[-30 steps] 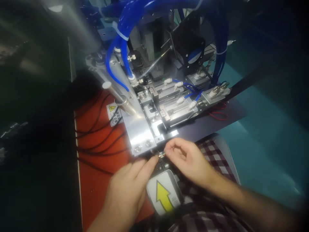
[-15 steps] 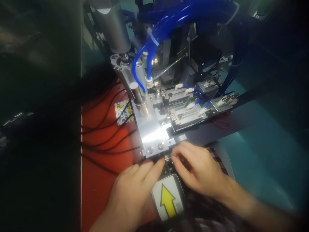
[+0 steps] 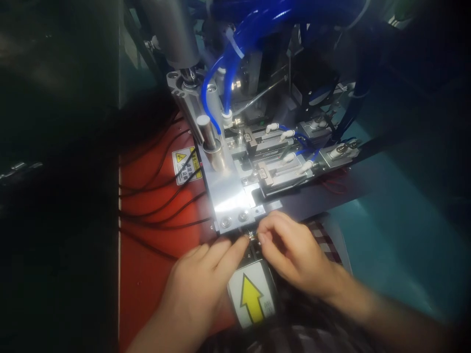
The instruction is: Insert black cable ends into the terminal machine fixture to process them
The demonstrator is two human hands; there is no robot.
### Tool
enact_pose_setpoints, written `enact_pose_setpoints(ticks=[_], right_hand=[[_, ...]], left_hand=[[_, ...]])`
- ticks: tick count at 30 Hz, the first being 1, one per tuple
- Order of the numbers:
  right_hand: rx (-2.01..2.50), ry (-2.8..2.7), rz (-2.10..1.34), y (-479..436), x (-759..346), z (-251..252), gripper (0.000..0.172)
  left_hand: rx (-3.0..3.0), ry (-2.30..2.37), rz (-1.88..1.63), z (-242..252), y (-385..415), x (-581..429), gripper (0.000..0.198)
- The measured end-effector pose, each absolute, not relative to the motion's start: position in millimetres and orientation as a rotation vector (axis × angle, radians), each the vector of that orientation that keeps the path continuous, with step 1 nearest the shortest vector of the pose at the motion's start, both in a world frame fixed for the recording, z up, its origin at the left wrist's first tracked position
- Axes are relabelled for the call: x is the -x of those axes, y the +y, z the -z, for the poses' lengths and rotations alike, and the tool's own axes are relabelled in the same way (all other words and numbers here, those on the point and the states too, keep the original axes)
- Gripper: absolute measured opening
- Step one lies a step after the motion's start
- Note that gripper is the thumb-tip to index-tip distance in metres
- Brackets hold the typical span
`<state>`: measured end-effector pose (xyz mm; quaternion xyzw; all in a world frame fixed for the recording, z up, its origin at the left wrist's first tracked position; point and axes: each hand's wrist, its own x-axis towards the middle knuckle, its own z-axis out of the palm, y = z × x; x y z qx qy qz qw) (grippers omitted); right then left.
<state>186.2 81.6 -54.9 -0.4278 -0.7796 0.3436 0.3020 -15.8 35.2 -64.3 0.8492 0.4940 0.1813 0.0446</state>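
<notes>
left hand (image 3: 204, 272) at small part (image 3: 251, 236), grip: can't tell | right hand (image 3: 296, 252) grip pinching its other end, apparently | delta: both unmoved near metal plate (image 3: 228, 198); fine handling likely ongoing

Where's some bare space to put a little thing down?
The red tabletop looks bare below the black wires, left of the left hand. It's crowded in front of the metal plate, where that hand and the right hand surround a tiny part.
</notes>
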Motion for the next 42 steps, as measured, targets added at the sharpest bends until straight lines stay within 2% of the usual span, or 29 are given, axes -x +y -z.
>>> enact_pose_setpoints(ticks=[7,21,33,42], right_hand=[[1.349,-1.830,-1.204,77.6,-185.1,54.2,0.012],[1.328,-1.894,-1.082,74.6,-183.4,54.4,0.012],[1.407,-1.876,-1.144,76.0,-181.6,57.8,0.013],[1.486,-1.573,-1.549,77.3,-183.3,58.8,0.017]], left_hand=[[-2.580,1.479,-0.543,62.1,35.2,17.3,0.041],[-2.595,1.497,-0.492,62.8,34.7,19.5,0.049],[-2.614,1.462,-0.507,61.4,35.2,20.7,0.048],[-2.620,1.463,-0.463,58.1,35.5,22.6,0.048]])
